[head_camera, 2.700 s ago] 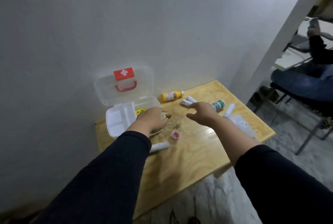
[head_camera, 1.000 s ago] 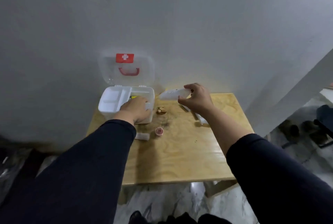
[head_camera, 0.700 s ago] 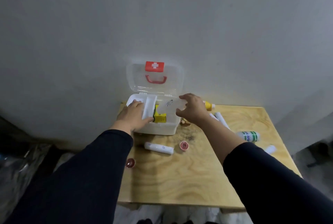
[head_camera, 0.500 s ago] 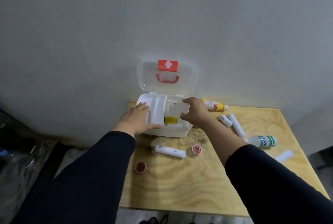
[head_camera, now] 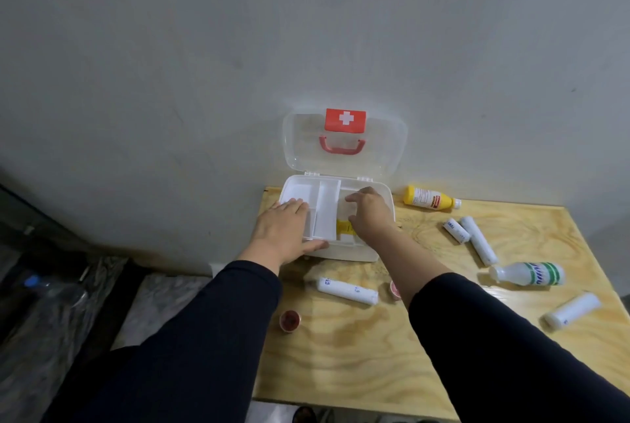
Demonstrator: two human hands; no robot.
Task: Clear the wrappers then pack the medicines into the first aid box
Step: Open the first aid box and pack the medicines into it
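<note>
The white first aid box [head_camera: 341,252] stands open against the wall, its clear lid [head_camera: 344,146] with red cross and handle upright. My left hand [head_camera: 286,228] lies flat on the box's left tray, thumb along the front wall. My right hand [head_camera: 371,214] reaches into the right compartment, fingers curled on a clear packet [head_camera: 346,209] above a yellow item [head_camera: 344,226]. On the table lie a yellow bottle [head_camera: 431,200], a green-labelled white bottle [head_camera: 531,274] and white rolls [head_camera: 347,290], [head_camera: 479,244], [head_camera: 456,231], [head_camera: 572,315].
A red cap [head_camera: 290,320] sits near the wooden table's [head_camera: 341,371] left edge. A pink cap [head_camera: 395,289] is half hidden by my right arm. A plastic bottle [head_camera: 51,289] lies on the floor at the left. The wall is right behind the box.
My right hand carried the clear packet from the table's right side to the box and lowered it into the right compartment. My left hand stayed on the box.
</note>
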